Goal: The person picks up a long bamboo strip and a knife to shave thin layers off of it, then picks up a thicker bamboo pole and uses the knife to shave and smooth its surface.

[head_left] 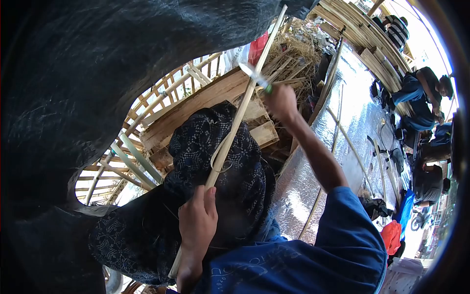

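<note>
A long, pale bamboo strip slants across my lap, from beside my left wrist to the top of the view. My left hand is closed around its lower part, thumb lying along the strip. Further up, my right hand grips a knife with a bit of green at its handle; the blade crosses the strip and is slightly blurred. Thin curled shavings hang on the strip above my left hand. Dark patterned cloth covers my legs beneath the strip.
Wooden boards and a heap of split bamboo and straw lie beyond my knees. A black tarp hangs at left. On the right, a silver foil sheet has thin sticks on it, and people sit along its far side.
</note>
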